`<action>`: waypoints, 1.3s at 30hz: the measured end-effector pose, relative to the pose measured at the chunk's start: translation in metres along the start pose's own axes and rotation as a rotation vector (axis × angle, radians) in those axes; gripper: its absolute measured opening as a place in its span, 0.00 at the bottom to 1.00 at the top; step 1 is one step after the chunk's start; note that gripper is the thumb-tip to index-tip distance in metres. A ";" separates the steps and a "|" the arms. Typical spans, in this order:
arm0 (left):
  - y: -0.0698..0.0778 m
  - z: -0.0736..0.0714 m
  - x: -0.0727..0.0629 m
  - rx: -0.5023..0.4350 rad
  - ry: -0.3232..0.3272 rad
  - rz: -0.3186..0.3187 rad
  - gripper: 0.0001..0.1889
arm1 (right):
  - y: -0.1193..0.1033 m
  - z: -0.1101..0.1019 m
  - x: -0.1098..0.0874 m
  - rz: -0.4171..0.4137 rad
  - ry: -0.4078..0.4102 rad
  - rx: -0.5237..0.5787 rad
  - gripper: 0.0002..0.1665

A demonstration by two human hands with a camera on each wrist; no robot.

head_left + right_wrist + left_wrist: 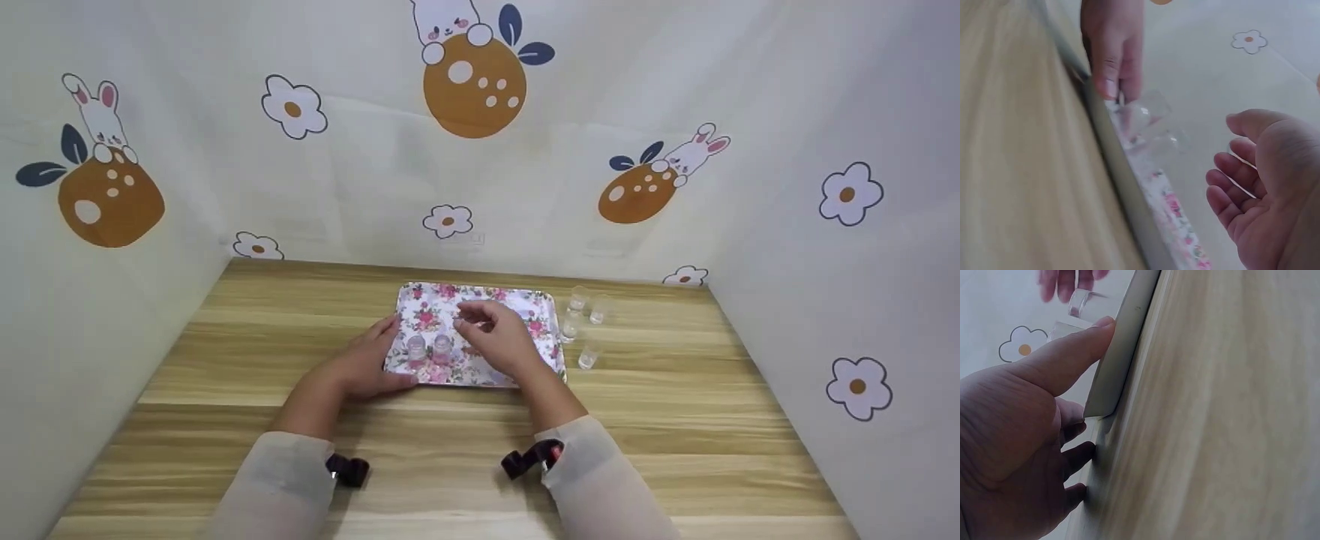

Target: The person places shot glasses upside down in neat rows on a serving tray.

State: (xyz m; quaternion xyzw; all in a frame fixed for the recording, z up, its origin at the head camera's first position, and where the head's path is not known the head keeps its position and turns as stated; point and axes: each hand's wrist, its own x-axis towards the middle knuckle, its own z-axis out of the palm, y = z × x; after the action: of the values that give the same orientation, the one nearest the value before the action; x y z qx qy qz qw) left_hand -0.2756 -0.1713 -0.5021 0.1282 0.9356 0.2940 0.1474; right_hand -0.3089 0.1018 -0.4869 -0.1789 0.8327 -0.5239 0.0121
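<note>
A floral tray (480, 367) with a pale rim lies on the wooden table. Two small clear glasses stand side by side near its front left: the left glass (417, 349) and the right glass (442, 346). My left hand (367, 364) holds the tray's front left corner, its thumb along the front edge and its fingers at the left side. In the left wrist view, the thumb (1081, 349) lies against the tray's rim. My right hand (499, 337) hovers over the middle of the tray, fingers loosely bent, with nothing in it.
Several more small clear glasses (588, 357) stand on the table (675, 390) just right of the tray. A pale cloth wall (360, 172) printed with rabbits, oranges and flowers rises behind the table and along both sides.
</note>
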 end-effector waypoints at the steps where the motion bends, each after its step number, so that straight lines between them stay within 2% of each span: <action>1: 0.000 0.000 0.000 0.001 -0.002 -0.001 0.62 | -0.001 -0.006 0.000 0.000 0.022 0.000 0.24; 8: 0.000 0.000 -0.001 -0.004 -0.003 0.012 0.62 | 0.004 -0.053 -0.005 0.019 0.130 -0.055 0.24; 14: 0.000 0.000 -0.001 -0.001 -0.003 0.011 0.63 | 0.021 -0.097 -0.016 0.078 0.194 -0.054 0.28; 22: 0.001 -0.001 -0.002 0.010 0.004 0.010 0.63 | 0.046 -0.145 -0.016 0.150 0.286 -0.054 0.27; 32: 0.002 -0.001 -0.002 0.000 0.004 -0.007 0.63 | 0.073 -0.176 -0.018 0.203 0.401 -0.078 0.35; 39: 0.001 -0.001 -0.002 0.019 -0.004 -0.017 0.63 | 0.093 -0.180 -0.017 0.253 0.398 -0.049 0.42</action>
State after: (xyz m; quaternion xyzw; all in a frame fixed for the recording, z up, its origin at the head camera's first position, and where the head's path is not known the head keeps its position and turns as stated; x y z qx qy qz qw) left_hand -0.2736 -0.1718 -0.4997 0.1223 0.9391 0.2836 0.1504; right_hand -0.3574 0.2994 -0.4904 0.0332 0.8469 -0.5229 -0.0911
